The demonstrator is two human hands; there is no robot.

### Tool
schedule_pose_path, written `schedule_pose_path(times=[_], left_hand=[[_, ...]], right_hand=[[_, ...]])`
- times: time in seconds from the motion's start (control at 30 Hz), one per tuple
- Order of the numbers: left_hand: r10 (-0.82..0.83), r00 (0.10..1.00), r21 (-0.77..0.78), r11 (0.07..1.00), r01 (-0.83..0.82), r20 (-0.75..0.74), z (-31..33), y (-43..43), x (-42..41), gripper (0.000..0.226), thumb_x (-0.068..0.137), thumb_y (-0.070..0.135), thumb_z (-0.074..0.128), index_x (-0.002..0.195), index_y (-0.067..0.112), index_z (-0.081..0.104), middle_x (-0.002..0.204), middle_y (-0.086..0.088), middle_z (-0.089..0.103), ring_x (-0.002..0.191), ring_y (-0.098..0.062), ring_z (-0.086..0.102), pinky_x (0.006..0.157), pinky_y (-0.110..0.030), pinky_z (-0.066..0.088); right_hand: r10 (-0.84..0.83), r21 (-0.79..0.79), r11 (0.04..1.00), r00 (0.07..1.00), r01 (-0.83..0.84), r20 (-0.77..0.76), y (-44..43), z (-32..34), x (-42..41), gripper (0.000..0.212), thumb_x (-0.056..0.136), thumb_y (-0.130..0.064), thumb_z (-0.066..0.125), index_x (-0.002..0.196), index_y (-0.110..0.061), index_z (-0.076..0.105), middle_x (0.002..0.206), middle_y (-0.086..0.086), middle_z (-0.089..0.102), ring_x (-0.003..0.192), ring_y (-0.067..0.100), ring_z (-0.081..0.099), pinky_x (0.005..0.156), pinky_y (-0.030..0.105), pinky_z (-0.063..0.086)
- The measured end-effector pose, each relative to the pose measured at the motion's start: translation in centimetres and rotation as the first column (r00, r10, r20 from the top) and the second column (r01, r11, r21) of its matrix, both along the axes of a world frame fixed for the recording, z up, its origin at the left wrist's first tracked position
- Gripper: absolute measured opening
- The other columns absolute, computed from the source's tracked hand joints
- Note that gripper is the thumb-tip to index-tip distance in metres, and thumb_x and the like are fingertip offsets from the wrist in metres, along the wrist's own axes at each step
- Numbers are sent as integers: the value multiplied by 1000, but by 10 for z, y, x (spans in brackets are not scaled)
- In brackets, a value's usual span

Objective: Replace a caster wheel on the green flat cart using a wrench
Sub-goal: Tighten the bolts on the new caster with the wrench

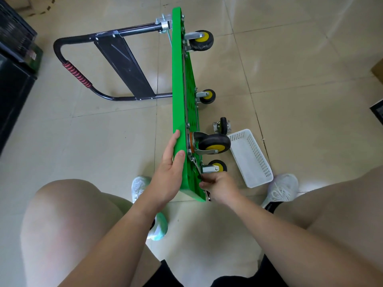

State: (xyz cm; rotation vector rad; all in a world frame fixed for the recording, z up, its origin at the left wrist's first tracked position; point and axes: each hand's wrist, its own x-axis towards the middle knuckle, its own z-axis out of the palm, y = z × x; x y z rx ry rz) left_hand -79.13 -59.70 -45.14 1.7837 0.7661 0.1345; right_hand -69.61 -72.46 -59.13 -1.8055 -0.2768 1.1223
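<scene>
The green flat cart (182,79) stands tipped up on one long edge on the tiled floor (290,79), its deck upright between the person's knees and its black folding handle (83,77) sprawled out on the far side of the left grip (171,164). That left grip lies flat against the deck's top face with straight fingers (176,139) and the thumb resting on the rim, bracing the deck, not clasping it. Across the deck from it, the right grip (219,186) is curled tight round the shank of a wrench (196,165), whose head reaches up from the fist toward the mounting plate of the near caster wheel (213,142); whether it is seated on a bolt I cannot make out. A second mounted caster (216,166) sits just above the right knuckles. Beyond the right grip a loose caster (223,125) lies on the floor beside a white basket (251,158); I cannot tell if it is the old one or the spare. To my eye the cart is stiff plastic, light enough to hold with one palm but tall and narrow on edge, so it will want to topple away from any wrench pull. The flat push near the worked corner looks the right place to steady it. The wrench is smooth steel, best held far down its shank for leverage, and the caster is best taken by its metal fork.
</scene>
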Motion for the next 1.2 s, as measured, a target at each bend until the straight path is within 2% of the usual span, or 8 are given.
schedule_pose_path(times=[0.2, 0.3, 0.43, 0.5, 0.63, 0.8, 1.0, 1.2], left_hand=[[0, 1000, 7, 1000, 0, -18, 6, -2, 2, 51, 113, 31, 34, 160, 47, 22, 159, 24, 30, 142, 14, 27, 121, -14, 21], [11, 1000, 1, 1000, -11, -10, 5, -2, 2, 51, 113, 30, 34, 160, 47, 23, 162, 22, 30, 146, 9, 27, 125, -22, 20], [8, 1000, -3, 1000, -8, -5, 5, -2, 1, 51, 113, 33, 34, 159, 50, 22, 165, 19, 29, 150, 2, 28, 128, -29, 21], [4, 1000, 4, 1000, -4, 1, 5, -2, 1, 51, 113, 33, 34, 160, 48, 22, 164, 20, 29, 146, 7, 28, 124, -18, 21], [7, 1000, -1, 1000, -7, -12, 5, -2, 0, 51, 113, 33, 34, 160, 49, 23, 155, 25, 32, 133, 15, 31, 92, 11, 21], [8, 1000, -26, 1000, -8, 0, 7, -2, -1, 49, 113, 36, 33, 157, 56, 21, 155, 24, 33, 136, 6, 35, 110, -14, 24], [15, 1000, -40, 999, -15, 3, 3, -2, 0, 49, 112, 38, 34, 156, 57, 22, 163, 17, 33, 147, -5, 37, 126, -35, 27], [11, 1000, -41, 999, -10, 22, 0, -1, 0, 48, 112, 38, 35, 155, 59, 24, 163, 18, 34, 148, -7, 38, 126, -40, 30]], right_hand=[[22, -12, 1000, 1000, -22, 14, 0, 9, -4, 24, 84, -19, 80, 108, -19, 79, 94, -5, 78, 89, 10, 74, 91, 32, 57], [24, -29, 999, 1000, -24, -9, -2, 26, -2, 21, 82, -19, 82, 103, -16, 80, 80, -1, 77, 71, 14, 75, 72, 32, 61], [38, -13, 999, 998, -38, -41, -5, 54, -8, 15, 86, -18, 79, 98, -10, 77, 74, 10, 76, 57, 21, 71, 41, 24, 46], [0, 37, 999, 997, 3, -82, -6, 65, -12, 18, 87, -19, 77, 95, -3, 76, 79, 16, 76, 62, 29, 71, 38, 22, 40], [-121, 109, 982, 961, 152, -247, -3, 88, -15, 27, 86, -21, 78, 86, 6, 71, 70, 17, 69, 52, 25, 59, 41, 22, 38], [-187, 72, 972, 920, 224, -345, -3, 104, -17, 27, 86, -22, 79, 94, 1, 67, 68, 14, 66, 50, 19, 57, 42, 21, 37], [-120, 68, 987, 951, 145, -285, -22, 95, -22, 30, 86, -21, 79, 93, 7, 71, 67, 11, 68, 56, 24, 60, 47, 24, 40], [-172, 47, 982, 972, 182, -161, -30, 66, -22, 8, 90, -16, 74, 93, -21, 79, 78, 3, 77, 56, 11, 63, 54, 24, 45]])
